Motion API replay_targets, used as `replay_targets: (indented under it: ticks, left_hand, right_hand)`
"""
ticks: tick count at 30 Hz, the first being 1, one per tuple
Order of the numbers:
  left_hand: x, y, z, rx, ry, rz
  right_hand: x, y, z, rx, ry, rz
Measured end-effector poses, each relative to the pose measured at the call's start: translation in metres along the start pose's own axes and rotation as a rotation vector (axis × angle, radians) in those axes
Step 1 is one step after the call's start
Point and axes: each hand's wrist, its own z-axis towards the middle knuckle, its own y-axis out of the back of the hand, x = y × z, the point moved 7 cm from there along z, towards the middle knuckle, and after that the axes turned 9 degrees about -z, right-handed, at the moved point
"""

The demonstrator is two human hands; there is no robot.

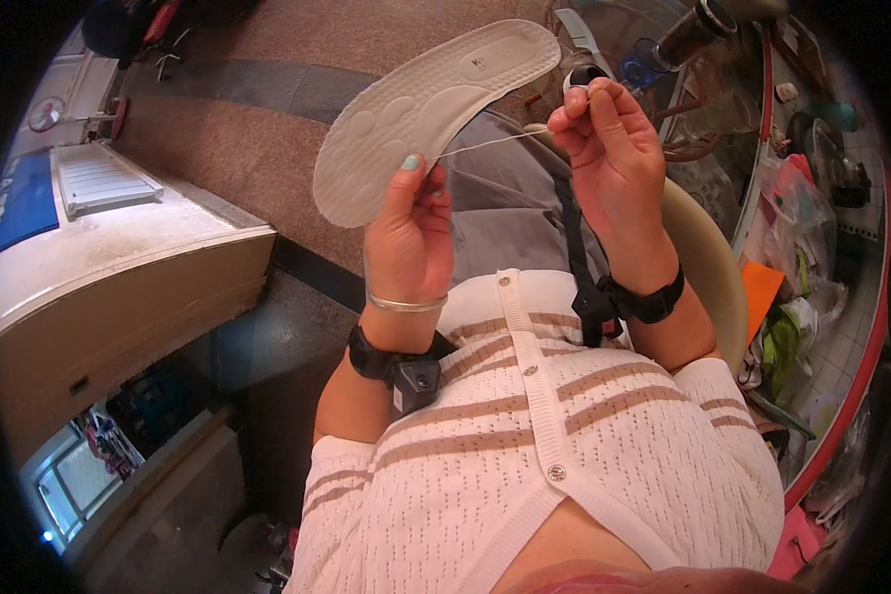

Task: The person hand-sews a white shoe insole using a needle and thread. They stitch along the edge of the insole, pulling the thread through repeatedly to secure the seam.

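Note:
My left hand [411, 228] grips the near edge of a pale grey shoe insole [416, 99], thumb on top and fingers underneath. The insole has a dimpled surface with raised rounded pads, and it is held tilted above my lap. From its edge by my left thumb, a thin whitish thread [495, 144] stretches up to my right hand [619, 148]. Thumb and fingertips of that hand are pinched on the thread; whether a needle is between them is too small to tell. Grey trousers [510, 213] cover my lap below.
A white-topped counter [168, 233] stands at the left. At the right are a beige rounded chair edge [708, 257], clear plastic bags [797, 213] and an orange sheet [760, 297]. Beyond my right hand are a blue cup [643, 61] and a dark cylindrical bottle [698, 35].

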Motion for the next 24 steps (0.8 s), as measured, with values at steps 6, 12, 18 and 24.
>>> replay_targets:
  ticks: [6, 12, 18, 24]
  left_hand:
    - [0.0, -0.001, 0.0, 0.001, -0.02, -0.007]
    - [-0.005, 0.003, 0.0, -0.016, -0.033, -0.04]
    - [-0.006, 0.003, 0.001, 0.02, -0.03, -0.086]
    - [-0.004, 0.0, 0.0, 0.034, 0.016, -0.128]
  right_hand:
    - [0.005, 0.004, 0.001, -0.033, 0.071, 0.004]
    - [0.006, 0.008, 0.003, 0.003, 0.04, 0.019]
    - [0.01, 0.015, 0.001, -0.076, 0.063, 0.027]
    - [-0.016, -0.015, -0.007, 0.085, -0.157, -0.381]
